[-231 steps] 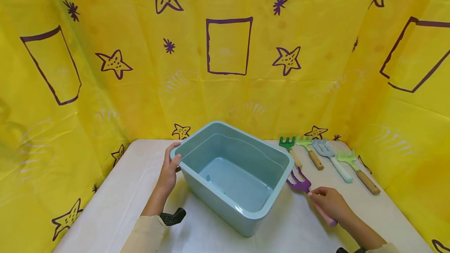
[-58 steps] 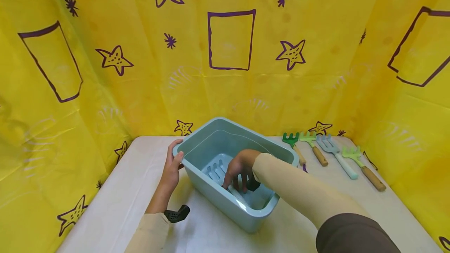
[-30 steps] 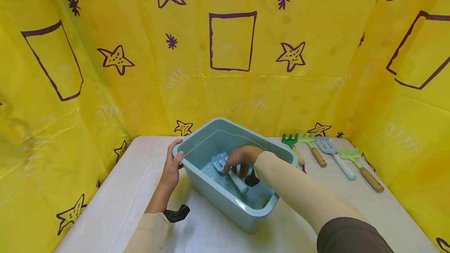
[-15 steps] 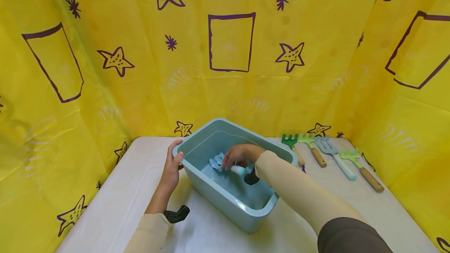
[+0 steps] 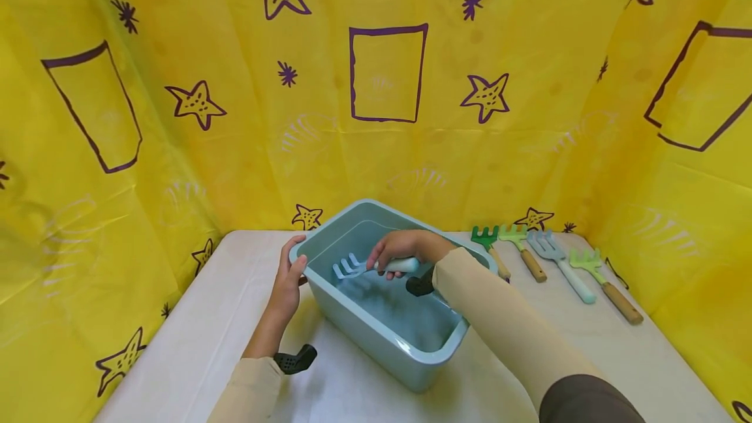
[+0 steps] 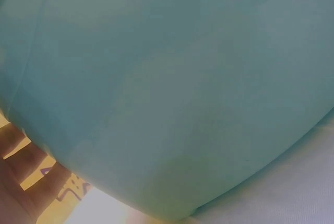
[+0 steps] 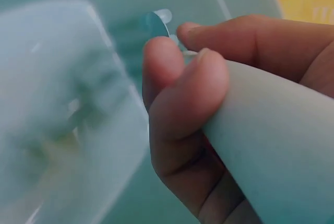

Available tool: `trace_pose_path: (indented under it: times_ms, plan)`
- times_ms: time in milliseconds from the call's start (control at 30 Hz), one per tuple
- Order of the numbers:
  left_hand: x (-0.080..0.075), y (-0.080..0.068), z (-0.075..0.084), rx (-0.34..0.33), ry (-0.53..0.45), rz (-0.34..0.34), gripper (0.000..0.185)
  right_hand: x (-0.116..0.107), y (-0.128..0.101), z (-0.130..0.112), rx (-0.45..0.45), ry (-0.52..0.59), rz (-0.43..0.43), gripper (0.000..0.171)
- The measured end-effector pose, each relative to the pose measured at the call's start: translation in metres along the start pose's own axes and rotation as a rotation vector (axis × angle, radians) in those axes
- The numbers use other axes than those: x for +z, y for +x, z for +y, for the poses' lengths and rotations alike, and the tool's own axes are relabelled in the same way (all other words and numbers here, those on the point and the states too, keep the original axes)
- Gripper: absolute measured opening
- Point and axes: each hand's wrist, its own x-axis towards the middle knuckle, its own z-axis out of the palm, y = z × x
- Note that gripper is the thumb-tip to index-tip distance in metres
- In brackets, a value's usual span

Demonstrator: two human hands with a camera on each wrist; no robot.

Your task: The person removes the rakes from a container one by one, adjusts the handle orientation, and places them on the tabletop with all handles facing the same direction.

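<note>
The right hand point(image 5: 405, 250) curls its fingers and thumb round the pale mint handle of a light blue toy garden fork point(image 5: 367, 267), holding it above the floor of a pale teal rectangular plastic tub point(image 5: 411, 364) — the fork lies roughly level, tines pointing toward the tub's left wall, clear of the bottom. In the right wrist view the thumb and forefinger point(image 7: 182, 98) are wrapped tight round that smooth handle point(image 7: 276, 145), with the tub's inside blurred behind. A beige sleeve point(image 5: 499, 318) covers the right forearm, which crosses over the tub's right rim.

The left hand point(image 5: 286, 286) grips the tub's left rim at its far corner, thumb hooked over the edge and fingers down the outer wall; the left wrist view shows little but that teal wall point(image 6: 172, 88) up close.

The tub stands at an angle on a white table point(image 5: 194, 344). To its right, well apart from the hands, four toy tools lie side by side — a dark green rake with a wooden handle point(image 5: 489, 248), a light green rake with a wooden handle point(image 5: 523, 250), a grey-blue fork with a pale handle point(image 5: 561, 265) and a light green fork with a wooden handle point(image 5: 605, 284). Yellow plastic sheeting with purple stars point(image 5: 376, 136) walls the table in.
</note>
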Motion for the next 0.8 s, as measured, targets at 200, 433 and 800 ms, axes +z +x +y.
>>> trace_pose_path:
  times_ms: [200, 433, 800]
  plan:
    - [0.001, 0.000, 0.001, -0.001, 0.010, 0.001, 0.049, -0.004, -0.014, -0.010, -0.048, 0.016, -0.007, 0.024]
    - [0.000, 0.005, -0.011, 0.001, 0.001, 0.011, 0.049, -0.012, -0.038, -0.012, -0.130, -0.009, 0.003, 0.020]
    - [-0.002, 0.013, -0.036, 0.041, 0.016, 0.043, 0.047, -0.034, -0.091, -0.004, -0.236, 0.026, 0.087, 0.019]
